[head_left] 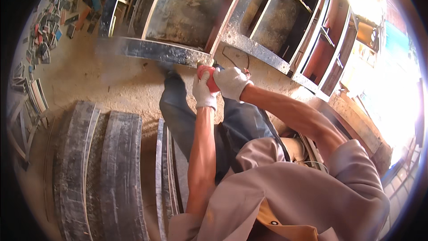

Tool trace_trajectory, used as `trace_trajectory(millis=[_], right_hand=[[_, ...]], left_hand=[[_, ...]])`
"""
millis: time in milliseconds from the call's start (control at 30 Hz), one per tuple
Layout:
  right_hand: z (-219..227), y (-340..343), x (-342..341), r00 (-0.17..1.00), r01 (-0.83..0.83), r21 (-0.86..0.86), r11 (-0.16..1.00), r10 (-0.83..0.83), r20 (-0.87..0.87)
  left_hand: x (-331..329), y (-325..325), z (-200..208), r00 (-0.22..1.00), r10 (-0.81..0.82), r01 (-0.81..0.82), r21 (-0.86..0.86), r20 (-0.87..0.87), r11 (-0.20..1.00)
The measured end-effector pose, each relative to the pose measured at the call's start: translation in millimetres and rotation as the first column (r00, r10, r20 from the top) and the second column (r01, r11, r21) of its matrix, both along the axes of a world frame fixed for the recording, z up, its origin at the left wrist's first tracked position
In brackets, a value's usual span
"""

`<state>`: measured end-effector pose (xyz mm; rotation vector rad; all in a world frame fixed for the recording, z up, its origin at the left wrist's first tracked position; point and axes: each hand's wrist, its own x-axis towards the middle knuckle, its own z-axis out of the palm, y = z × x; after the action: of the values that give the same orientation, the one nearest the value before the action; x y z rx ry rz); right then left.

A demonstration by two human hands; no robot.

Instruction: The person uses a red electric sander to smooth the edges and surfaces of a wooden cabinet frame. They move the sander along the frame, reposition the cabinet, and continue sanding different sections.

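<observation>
Red grinder (208, 76) — held in both gloved hands — points up-left toward steel bar (156, 51).

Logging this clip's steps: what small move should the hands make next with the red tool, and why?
Probably ease the red tool leftward along the metal bar: both gloved hands, left hand and right hand, clasp it at the bar's right end, with dust spraying left.

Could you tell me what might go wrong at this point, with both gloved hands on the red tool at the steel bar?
1. The red power tool throws pale dust along the steel bar; it could blow back at the person.
2. The left hand and right hand crowd the working end; a kick might hurt them.
3. The dark trouser leg lies just below, probably within reach of debris.
</observation>
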<state>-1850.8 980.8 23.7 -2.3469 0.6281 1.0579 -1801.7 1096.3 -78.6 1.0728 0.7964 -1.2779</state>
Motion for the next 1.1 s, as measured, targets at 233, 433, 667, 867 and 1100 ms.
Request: trace_trajectory(millis=[233, 433, 667, 867, 1100], right_hand=[[-6, 8, 19, 0.993, 0.071, -0.043, 0.997, -0.074, -0.090], [3, 47, 25, 0.949, 0.184, -0.179, 0.966, -0.223, -0.225], [-20, 30, 15, 0.834, 0.519, -0.098, 0.849, -0.528, -0.160], [-12, 53, 5, 0.707, 0.700, -0.052, 0.712, -0.701, -0.094], [103, 75, -54, 0.717, 0.674, -0.238, 0.699, -0.697, -0.020]], left_hand=[[44, -11, 21, 0.944, -0.176, 0.206, 0.082, -0.281, 0.975], [31, 29, -8, 0.947, -0.266, 0.250, -0.104, -0.180, 0.963], [36, -8, -47, 0.597, -0.802, 0.769, 0.269, 0.023, 0.580], [54, -21, -7, 0.405, -0.914, 0.862, 0.329, 0.010, 0.386], [0, -15, 113, 0.633, -0.767, 0.773, -0.036, 0.106, 0.633]])
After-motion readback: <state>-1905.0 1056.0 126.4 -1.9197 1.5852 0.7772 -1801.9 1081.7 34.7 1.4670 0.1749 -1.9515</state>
